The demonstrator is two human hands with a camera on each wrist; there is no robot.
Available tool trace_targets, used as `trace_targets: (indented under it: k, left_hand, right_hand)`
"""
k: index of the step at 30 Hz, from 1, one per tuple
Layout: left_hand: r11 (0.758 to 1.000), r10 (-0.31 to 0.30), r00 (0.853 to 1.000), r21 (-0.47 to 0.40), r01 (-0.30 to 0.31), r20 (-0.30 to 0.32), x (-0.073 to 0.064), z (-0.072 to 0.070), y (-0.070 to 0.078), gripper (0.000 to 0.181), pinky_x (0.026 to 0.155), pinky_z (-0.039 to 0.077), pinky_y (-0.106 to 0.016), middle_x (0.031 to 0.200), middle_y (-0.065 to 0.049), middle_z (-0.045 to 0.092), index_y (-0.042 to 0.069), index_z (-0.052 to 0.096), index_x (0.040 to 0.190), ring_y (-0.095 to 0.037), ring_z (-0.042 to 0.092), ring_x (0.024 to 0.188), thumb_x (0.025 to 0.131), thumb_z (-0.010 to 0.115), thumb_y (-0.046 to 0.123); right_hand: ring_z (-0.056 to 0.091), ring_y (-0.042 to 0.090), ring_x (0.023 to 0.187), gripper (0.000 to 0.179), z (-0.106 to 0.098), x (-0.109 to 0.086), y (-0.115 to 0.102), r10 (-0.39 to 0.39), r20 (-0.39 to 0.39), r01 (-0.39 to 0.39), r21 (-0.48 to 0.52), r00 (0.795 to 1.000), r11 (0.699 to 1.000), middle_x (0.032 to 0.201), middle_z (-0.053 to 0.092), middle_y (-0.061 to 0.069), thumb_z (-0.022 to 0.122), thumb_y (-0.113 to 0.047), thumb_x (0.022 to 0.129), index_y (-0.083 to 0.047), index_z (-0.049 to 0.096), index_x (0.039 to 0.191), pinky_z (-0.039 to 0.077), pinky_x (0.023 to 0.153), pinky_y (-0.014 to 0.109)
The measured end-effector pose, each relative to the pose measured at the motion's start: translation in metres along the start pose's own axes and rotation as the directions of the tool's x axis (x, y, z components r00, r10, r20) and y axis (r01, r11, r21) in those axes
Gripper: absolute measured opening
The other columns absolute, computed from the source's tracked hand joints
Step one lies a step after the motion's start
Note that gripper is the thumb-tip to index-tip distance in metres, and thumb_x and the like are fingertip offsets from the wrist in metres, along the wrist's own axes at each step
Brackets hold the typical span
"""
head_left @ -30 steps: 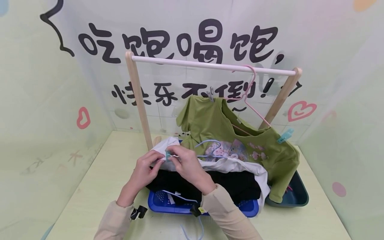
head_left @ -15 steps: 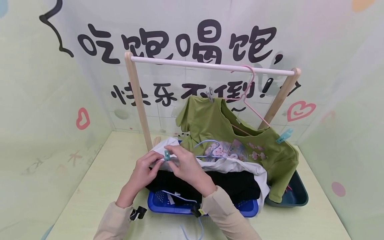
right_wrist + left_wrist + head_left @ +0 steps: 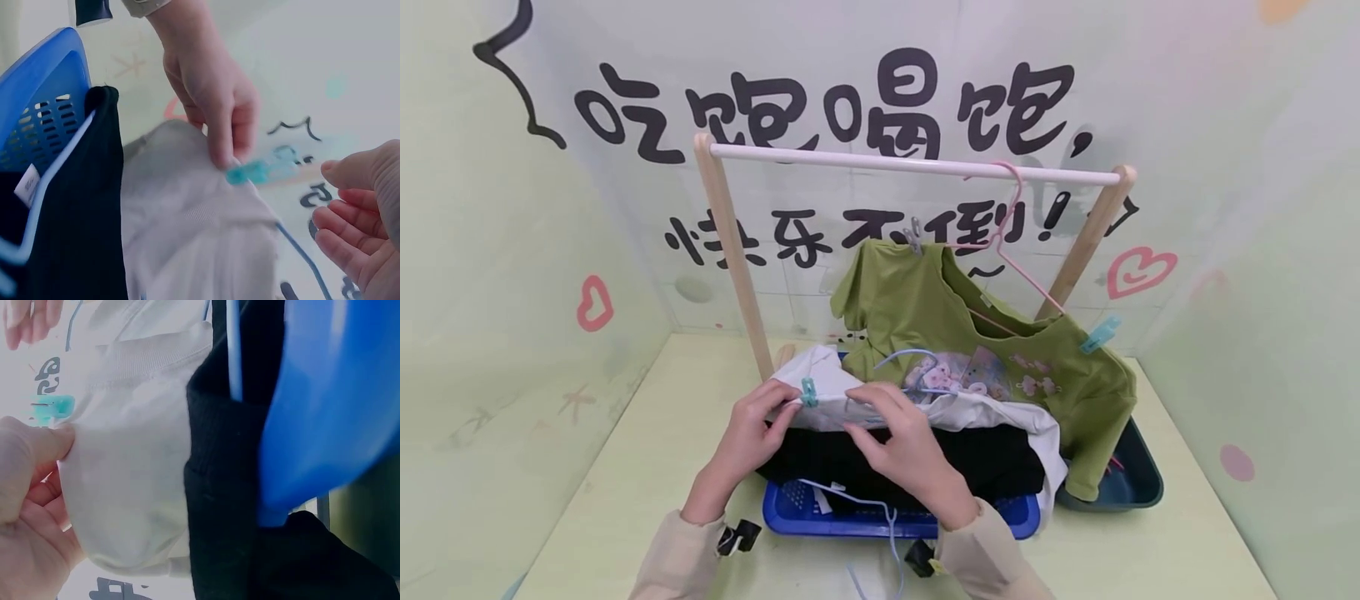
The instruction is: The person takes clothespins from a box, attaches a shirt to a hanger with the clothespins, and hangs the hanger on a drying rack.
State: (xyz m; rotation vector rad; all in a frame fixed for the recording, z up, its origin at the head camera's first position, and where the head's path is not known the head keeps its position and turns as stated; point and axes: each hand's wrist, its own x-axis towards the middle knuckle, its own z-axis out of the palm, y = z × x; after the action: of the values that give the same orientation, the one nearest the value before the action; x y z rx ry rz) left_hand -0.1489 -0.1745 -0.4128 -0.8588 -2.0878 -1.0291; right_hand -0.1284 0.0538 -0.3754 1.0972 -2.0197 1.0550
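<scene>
A teal clothespin [image 3: 808,392] is clipped at the shoulder edge of a white shirt [image 3: 1000,408]. Between thumb and fingers, my left hand [image 3: 747,429] pinches the shirt's edge just beside that clothespin; the left wrist view shows the pinched white cloth [image 3: 131,450]. My right hand [image 3: 913,450] is off the clothespin, its thumb and fingers apart over the shirt with nothing between them. A blue hanger [image 3: 913,352] lies with the white shirt, its hook showing above the cloth. Under it, a black garment [image 3: 1000,458] with another blue hanger [image 3: 891,515] lies across the blue basket [image 3: 895,523].
Behind stands a wooden rack with a white rod [image 3: 850,158]. From it, a pink hanger [image 3: 1018,271] bears a green shirt [image 3: 887,292], held by a grey clothespin [image 3: 913,236] and a teal clothespin [image 3: 1101,335]. A dark green basin [image 3: 1142,483] is at the right.
My right hand has let go of the teal clothespin and moved right, its fingers spreading. The clothespin stays on the white shirt, while my left hand keeps its pinch. The view has shifted slightly.
</scene>
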Motion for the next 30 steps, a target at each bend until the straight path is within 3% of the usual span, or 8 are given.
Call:
trace_targets:
  k: [8, 13, 17, 19, 22, 25, 30]
  left_hand:
    - [1.0, -0.003, 1.0, -0.02, 0.003, 0.001, -0.003, 0.0, -0.002, 0.009, 0.064, 0.045, -0.02, 0.081, -0.006, 0.061, -0.003, 0.064, 0.084, -0.015, 0.054, 0.069, 0.079, 0.067, -0.009]
    - [1.0, -0.005, 1.0, -0.025, 0.005, -0.003, -0.004, 0.001, -0.003, 0.02, 0.065, 0.045, -0.02, 0.082, -0.006, 0.062, -0.002, 0.064, 0.085, -0.015, 0.055, 0.07, 0.071, 0.069, -0.016]
    - [1.0, 0.001, 1.0, -0.029, -0.001, -0.005, -0.004, 0.003, -0.003, 0.025, 0.065, 0.045, -0.021, 0.082, -0.006, 0.062, -0.001, 0.065, 0.085, -0.016, 0.055, 0.07, 0.067, 0.07, -0.018]
    - [0.999, 0.003, 1.0, -0.032, -0.003, -0.007, -0.005, 0.003, -0.002, 0.026, 0.064, 0.045, -0.022, 0.082, -0.006, 0.062, -0.001, 0.065, 0.085, -0.017, 0.055, 0.07, 0.066, 0.07, -0.019]
    - [1.0, -0.001, 1.0, -0.032, 0.0, -0.004, -0.005, 0.002, -0.002, 0.024, 0.065, 0.045, -0.021, 0.082, -0.006, 0.062, -0.001, 0.064, 0.085, -0.017, 0.055, 0.07, 0.069, 0.069, -0.018]
    - [0.999, -0.023, 1.0, -0.036, 0.024, 0.011, -0.007, 0.002, -0.002, 0.013, 0.067, 0.045, -0.019, 0.082, -0.006, 0.062, -0.002, 0.064, 0.086, -0.015, 0.055, 0.072, 0.076, 0.067, -0.011]
    - [0.998, -0.054, 0.998, -0.04, 0.055, 0.032, -0.007, 0.003, -0.001, 0.019, 0.067, 0.044, -0.017, 0.081, -0.005, 0.061, -0.001, 0.063, 0.085, -0.013, 0.054, 0.072, 0.074, 0.067, -0.015]
  right_hand:
    - [0.062, 0.024, 0.086, 0.028, -0.046, -0.039, 0.012, 0.05, -0.189, -0.056, -0.029, 0.981, 0.998, 0.096, 0.065, 0.013, 0.066, -0.021, 0.088, 0.004, 0.064, 0.101, 0.047, 0.083, 0.02]
    - [0.063, 0.027, 0.081, 0.038, -0.083, -0.06, 0.015, 0.098, -0.262, -0.123, -0.082, 0.96, 0.989, 0.09, 0.065, 0.018, 0.063, -0.03, 0.09, 0.008, 0.065, 0.094, 0.047, 0.082, 0.015]
    - [0.063, 0.019, 0.083, 0.039, -0.112, -0.076, 0.015, 0.143, -0.316, -0.189, -0.12, 0.938, 0.975, 0.086, 0.064, 0.021, 0.066, -0.028, 0.088, 0.011, 0.065, 0.093, 0.047, 0.08, 0.013]
    - [0.062, 0.012, 0.087, 0.035, -0.124, -0.087, 0.018, 0.161, -0.347, -0.22, -0.137, 0.924, 0.966, 0.086, 0.064, 0.022, 0.069, -0.022, 0.086, 0.012, 0.065, 0.093, 0.047, 0.08, 0.013]
    - [0.061, 0.005, 0.09, 0.024, -0.14, -0.106, 0.026, 0.195, -0.392, -0.276, -0.16, 0.899, 0.948, 0.087, 0.063, 0.022, 0.073, -0.001, 0.076, 0.013, 0.065, 0.094, 0.047, 0.079, 0.012]
    - [0.061, 0.002, 0.091, 0.036, -0.155, -0.12, 0.029, 0.24, -0.426, -0.336, -0.168, 0.872, 0.927, 0.087, 0.062, 0.024, 0.071, 0.021, 0.061, 0.014, 0.064, 0.095, 0.047, 0.078, 0.011]
    - [0.061, -0.003, 0.088, 0.041, -0.178, -0.138, 0.031, 0.291, -0.472, -0.424, -0.205, 0.832, 0.882, 0.087, 0.063, 0.019, 0.068, 0.028, 0.057, 0.014, 0.064, 0.095, 0.046, 0.077, 0.009]
